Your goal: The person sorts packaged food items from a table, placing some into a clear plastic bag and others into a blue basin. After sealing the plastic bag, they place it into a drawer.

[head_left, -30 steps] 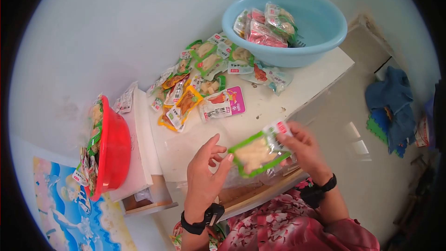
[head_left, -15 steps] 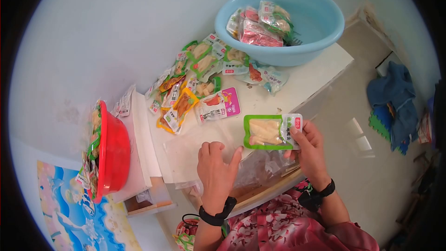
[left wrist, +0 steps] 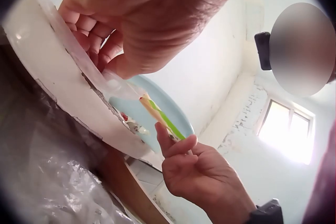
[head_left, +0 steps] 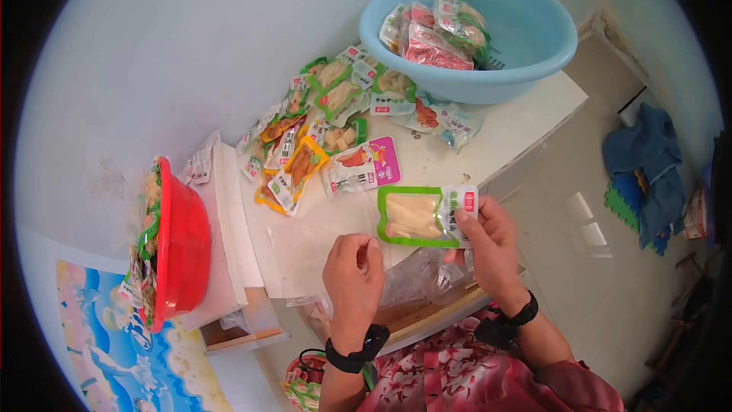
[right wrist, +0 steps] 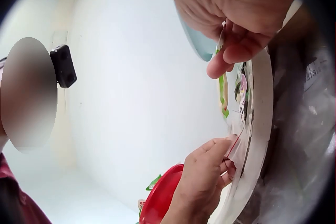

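Note:
My right hand (head_left: 492,248) grips the white end of a food packet (head_left: 412,216) between thumb and fingers. The packet has a green border and a clear window showing pale, long pieces; it is held face up above the table's front edge. To its left, my left hand (head_left: 354,282) has thumb and forefinger together on a clear plastic bag (head_left: 301,252) lying flat on the tabletop. In the left wrist view, a fold of that bag (left wrist: 118,86) sticks out past the fingers. A thin red line on the bag shows in the right wrist view.
Several packets (head_left: 335,99) lie heaped on the white table (head_left: 526,118) against the wall. A blue basin (head_left: 526,80) holding packets stands at the back right, a red basin (head_left: 187,240) with more at the left. Below my hands, an open drawer (head_left: 415,317) contains crumpled clear plastic.
My right hand has turned the packet from tilted to level, then brought it slightly left. My left hand has gone from spread fingers to pinching the clear plastic bag.

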`<action>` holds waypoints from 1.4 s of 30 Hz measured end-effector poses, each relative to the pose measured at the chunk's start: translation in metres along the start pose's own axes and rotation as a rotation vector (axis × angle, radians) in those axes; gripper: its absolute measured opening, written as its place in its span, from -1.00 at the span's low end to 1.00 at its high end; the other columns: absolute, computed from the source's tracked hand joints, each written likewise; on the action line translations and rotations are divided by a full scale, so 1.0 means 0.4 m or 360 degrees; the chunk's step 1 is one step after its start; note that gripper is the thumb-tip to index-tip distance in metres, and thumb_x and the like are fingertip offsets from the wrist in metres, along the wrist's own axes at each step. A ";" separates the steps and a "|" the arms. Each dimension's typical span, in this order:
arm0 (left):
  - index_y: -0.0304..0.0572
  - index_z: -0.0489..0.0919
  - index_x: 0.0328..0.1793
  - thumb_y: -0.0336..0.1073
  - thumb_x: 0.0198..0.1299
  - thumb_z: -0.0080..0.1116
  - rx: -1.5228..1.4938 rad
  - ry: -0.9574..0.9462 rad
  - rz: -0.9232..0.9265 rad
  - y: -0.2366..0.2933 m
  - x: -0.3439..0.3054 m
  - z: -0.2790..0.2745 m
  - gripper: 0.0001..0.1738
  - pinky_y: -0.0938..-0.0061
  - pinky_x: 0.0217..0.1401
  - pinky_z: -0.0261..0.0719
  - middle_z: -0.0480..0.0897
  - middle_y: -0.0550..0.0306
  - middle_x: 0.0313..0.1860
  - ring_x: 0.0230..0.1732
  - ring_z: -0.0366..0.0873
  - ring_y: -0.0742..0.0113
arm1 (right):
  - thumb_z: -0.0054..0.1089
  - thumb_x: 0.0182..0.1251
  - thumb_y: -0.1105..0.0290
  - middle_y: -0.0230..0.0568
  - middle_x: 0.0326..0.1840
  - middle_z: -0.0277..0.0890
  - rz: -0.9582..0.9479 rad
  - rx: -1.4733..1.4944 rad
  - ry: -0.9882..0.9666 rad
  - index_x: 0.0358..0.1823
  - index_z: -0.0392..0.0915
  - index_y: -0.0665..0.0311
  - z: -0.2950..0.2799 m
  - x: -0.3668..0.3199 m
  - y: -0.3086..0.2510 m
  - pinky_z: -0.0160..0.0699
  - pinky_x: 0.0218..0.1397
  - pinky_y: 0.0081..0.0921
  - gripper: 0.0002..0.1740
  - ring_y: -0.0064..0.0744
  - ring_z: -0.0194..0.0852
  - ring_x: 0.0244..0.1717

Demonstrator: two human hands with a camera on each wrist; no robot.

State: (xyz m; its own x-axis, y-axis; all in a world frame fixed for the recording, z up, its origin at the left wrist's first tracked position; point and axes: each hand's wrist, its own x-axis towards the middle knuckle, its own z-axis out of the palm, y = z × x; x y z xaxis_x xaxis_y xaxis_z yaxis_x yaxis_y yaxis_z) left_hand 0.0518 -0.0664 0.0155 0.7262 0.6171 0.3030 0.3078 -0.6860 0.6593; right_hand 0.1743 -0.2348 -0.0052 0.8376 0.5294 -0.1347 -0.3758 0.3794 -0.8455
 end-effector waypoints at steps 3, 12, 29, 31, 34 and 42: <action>-0.27 0.60 -0.15 -0.44 0.36 0.29 -0.0086 0.0023 -0.0037 0.004 -0.014 -0.008 -0.92 0.41 -0.37 0.50 0.60 0.06 -0.36 -0.46 0.54 0.29 | 0.05 0.69 0.31 -0.23 -0.21 0.69 -0.0020 -0.0078 -0.0052 0.10 0.47 0.36 0.031 0.002 0.013 0.49 -0.57 -0.63 -0.77 -0.51 0.67 -0.53; -0.27 0.60 -0.13 -0.46 0.39 0.27 -0.0225 0.0116 -0.0061 -0.028 -0.034 -0.024 -0.94 0.46 -0.41 0.44 0.58 0.10 -0.39 -0.48 0.50 0.40 | -0.11 0.76 0.25 -0.25 -0.25 0.62 0.0266 -0.0091 -0.0225 0.06 0.50 0.35 0.043 -0.002 0.028 0.48 -0.60 -0.59 -0.70 -0.43 0.67 -0.56; -0.29 0.63 -0.06 -0.52 0.38 0.23 -0.0207 0.0083 0.0170 0.004 -0.039 -0.072 -0.93 0.43 -0.36 0.49 0.58 0.04 -0.33 -0.44 0.53 0.25 | 0.05 0.69 0.34 -0.45 -0.42 0.53 0.0468 -0.0305 -0.0467 0.07 0.54 0.31 0.114 0.013 0.021 0.16 -0.66 -0.67 -0.80 -0.72 0.31 -0.71; -0.27 0.63 -0.05 -0.52 0.37 0.23 -0.0205 0.0075 0.0234 0.004 -0.039 -0.073 -0.92 0.40 -0.36 0.50 0.58 0.04 -0.33 -0.44 0.55 0.22 | 0.05 0.68 0.37 -0.45 -0.43 0.52 0.0478 -0.0318 -0.0518 0.07 0.53 0.32 0.136 0.021 0.032 0.20 -0.66 -0.67 -0.83 -0.71 0.32 -0.71; -0.25 0.64 -0.05 -0.51 0.36 0.23 -0.0310 0.0052 0.0268 0.012 -0.039 -0.072 -0.91 0.34 -0.36 0.50 0.59 0.03 -0.33 -0.43 0.57 0.16 | 0.05 0.65 0.43 -0.43 -0.42 0.54 0.0430 -0.0523 -0.0696 0.07 0.52 0.33 0.177 0.018 0.038 0.27 -0.62 -0.67 -0.85 -0.69 0.33 -0.70; -0.23 0.63 -0.07 -0.49 0.35 0.25 -0.0294 0.0118 0.0211 -0.037 -0.057 -0.092 -0.92 0.25 -0.36 0.52 0.60 -0.02 -0.31 -0.40 0.59 0.02 | 0.26 0.49 0.44 -0.37 -0.44 0.62 -0.0223 -0.1690 -0.0787 -0.12 0.64 0.42 0.199 0.026 0.032 0.46 -0.43 -0.57 -0.85 -0.62 0.50 -0.51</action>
State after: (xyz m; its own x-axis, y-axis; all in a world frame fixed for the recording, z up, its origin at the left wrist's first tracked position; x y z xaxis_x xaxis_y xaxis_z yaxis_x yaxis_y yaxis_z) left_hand 0.0080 -0.0560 0.0243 0.7037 0.5576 0.4403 0.0904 -0.6850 0.7229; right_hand 0.1468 -0.1639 0.0237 0.5127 0.8585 0.0108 0.4213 -0.2406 -0.8744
